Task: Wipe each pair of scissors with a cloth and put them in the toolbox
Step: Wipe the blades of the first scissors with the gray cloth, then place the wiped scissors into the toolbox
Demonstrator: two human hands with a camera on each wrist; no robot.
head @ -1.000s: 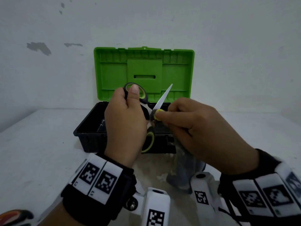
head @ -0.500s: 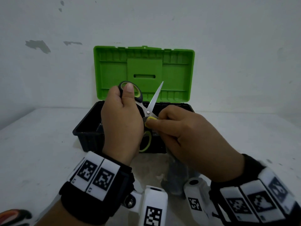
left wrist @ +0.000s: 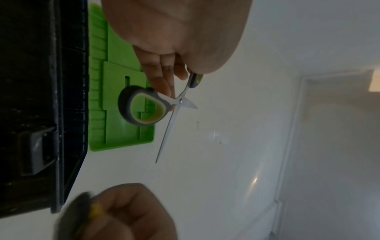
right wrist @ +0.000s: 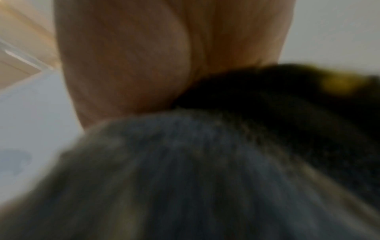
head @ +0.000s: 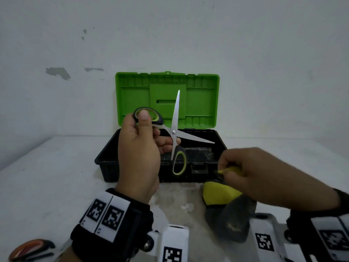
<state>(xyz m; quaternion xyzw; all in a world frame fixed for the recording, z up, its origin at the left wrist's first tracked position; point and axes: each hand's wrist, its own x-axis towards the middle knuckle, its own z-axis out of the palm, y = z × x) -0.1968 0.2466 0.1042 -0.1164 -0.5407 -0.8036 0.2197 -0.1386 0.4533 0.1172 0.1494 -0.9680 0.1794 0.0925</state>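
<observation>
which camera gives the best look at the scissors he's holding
The head view: the scissors show whole, blades spread, held by the left hand before the toolbox. The left wrist view shows them smaller, one handle partly hidden. The right wrist view shows only blurred cloth.

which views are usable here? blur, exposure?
Head view: dim, bluish but sharp; green-handled steel scissors in the left hand read clearly. Left wrist view: scissors crisp, right hand smeared. Right wrist view: heavily blurred, filled by the grey-and-yellow cloth.
</observation>
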